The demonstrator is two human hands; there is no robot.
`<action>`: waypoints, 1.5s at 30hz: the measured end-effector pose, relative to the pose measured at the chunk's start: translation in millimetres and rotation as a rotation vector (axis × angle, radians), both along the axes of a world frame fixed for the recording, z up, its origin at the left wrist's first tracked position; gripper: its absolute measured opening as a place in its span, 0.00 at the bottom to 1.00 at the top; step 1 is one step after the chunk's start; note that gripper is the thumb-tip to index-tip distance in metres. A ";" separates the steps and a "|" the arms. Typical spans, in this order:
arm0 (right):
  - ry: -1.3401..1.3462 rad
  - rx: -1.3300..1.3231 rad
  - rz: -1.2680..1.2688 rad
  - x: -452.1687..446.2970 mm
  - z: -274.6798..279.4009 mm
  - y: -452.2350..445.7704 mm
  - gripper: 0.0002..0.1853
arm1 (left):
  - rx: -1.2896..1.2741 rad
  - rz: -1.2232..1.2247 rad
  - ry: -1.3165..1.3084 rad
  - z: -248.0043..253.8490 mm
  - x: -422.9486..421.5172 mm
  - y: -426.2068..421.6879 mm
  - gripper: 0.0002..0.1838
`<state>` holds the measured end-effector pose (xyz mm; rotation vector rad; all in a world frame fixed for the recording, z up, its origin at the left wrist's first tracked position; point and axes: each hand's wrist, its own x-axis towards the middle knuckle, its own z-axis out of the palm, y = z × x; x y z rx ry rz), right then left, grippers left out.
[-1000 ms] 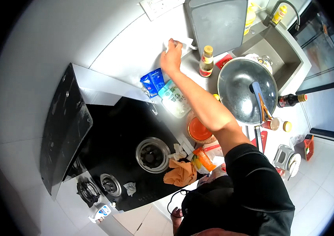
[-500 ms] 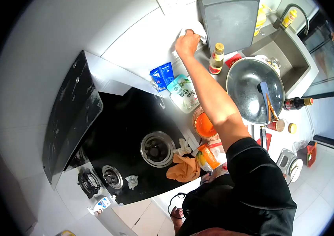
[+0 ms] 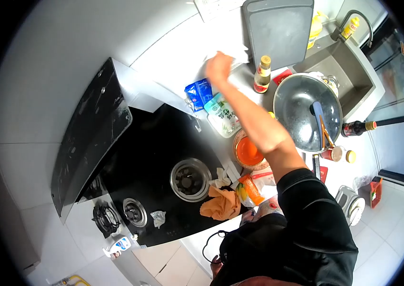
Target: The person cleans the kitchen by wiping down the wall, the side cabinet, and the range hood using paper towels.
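Note:
My right hand (image 3: 219, 67) reaches far across the counter to the white wall, slightly smeared by motion. Its fingers are closed on a thin white cloth (image 3: 239, 53), perhaps a paper towel, pressed against the wall. Just below that hand lie a blue packet (image 3: 198, 94) and a white-and-green pouch (image 3: 223, 116). A glass bottle with a yellow cap (image 3: 262, 75) stands to its right, before an upright grey cutting board (image 3: 279, 31). My left hand (image 3: 216, 266) hangs low by my body, mostly hidden, so its fingers cannot be made out.
A black hob (image 3: 149, 143) carries an orange cloth (image 3: 221, 204) and crumpled foil (image 3: 158, 219). An orange bowl (image 3: 248, 151) sits under my forearm. A large wok (image 3: 302, 114) with tongs stands near the sink (image 3: 361, 86). A dark sauce bottle (image 3: 355, 128) is beside it.
My right hand has moved down and left along the wall with the white cloth. My left hand has slipped further behind my body. The view has shifted slightly.

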<state>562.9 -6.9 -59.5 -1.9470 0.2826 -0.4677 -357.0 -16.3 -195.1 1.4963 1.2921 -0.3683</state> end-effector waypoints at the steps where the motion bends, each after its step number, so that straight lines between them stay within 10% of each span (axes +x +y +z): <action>1: -0.070 0.100 -0.007 -22.5 -4.3 31.1 0.12 | -0.203 0.216 -0.087 -1.4 -4.6 1.0 0.26; 4: -0.258 -0.126 0.276 -74.2 29.2 57.7 0.12 | -0.351 0.368 -0.146 -11.0 -15.3 14.6 0.21; 6: -0.101 -0.162 0.152 -38.6 20.2 58.5 0.11 | -0.017 -0.408 -0.046 -9.9 -20.3 23.5 0.24; 11: 0.134 -0.065 -0.020 -3.6 9.2 1.5 0.16 | -0.291 0.440 -0.417 -5.3 -36.8 -22.9 0.23; 18: -0.063 -0.232 0.215 -53.6 31.2 39.8 0.18 | -0.007 0.056 0.253 -7.1 -42.0 -22.1 0.26; 25: 0.198 -0.403 0.120 66.3 -18.6 -54.6 0.21 | -0.051 0.205 0.089 0.7 -43.3 -35.3 0.24; 31: 0.339 0.267 0.008 13.3 -21.7 -22.7 0.11 | -0.099 0.248 -0.020 0.7 -35.0 -21.1 0.23; 36: 0.118 1.329 0.749 -85.1 36.0 -68.7 0.07 | -0.110 0.407 -0.146 3.5 -32.0 6.8 0.24; 37: 0.103 1.307 0.909 -109.6 52.3 -81.0 0.13 | -0.022 0.114 -0.156 -3.4 -34.8 18.3 0.25; 38: 0.102 1.295 0.900 -136.6 74.8 -91.9 0.13 | -0.174 0.507 -0.122 -0.2 -30.3 23.3 0.24; 45: 0.204 1.554 1.096 -259.4 128.9 -128.8 0.28 | -0.023 0.191 -0.254 13.6 -15.6 111.8 0.22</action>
